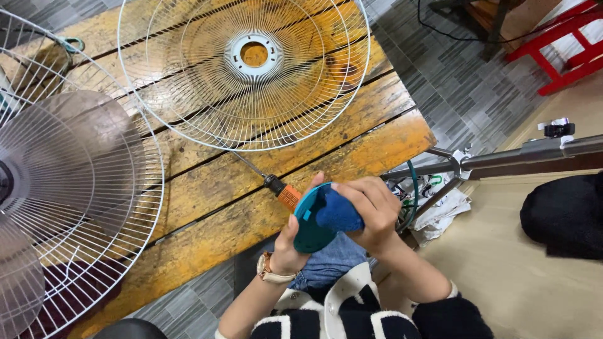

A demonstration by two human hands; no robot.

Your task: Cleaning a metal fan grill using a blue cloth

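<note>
Head view: left hand fingers grip teal disc edge-up; right hand fingers pinch blue cloth.

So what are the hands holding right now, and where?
The left hand grips the teal round cap by its lower edge. The right hand presses a blue cloth against the cap's face.

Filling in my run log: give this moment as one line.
left hand: holds teal round cover | right hand: presses blue cloth on it | screwdriver, fan guard on wooden table
</note>
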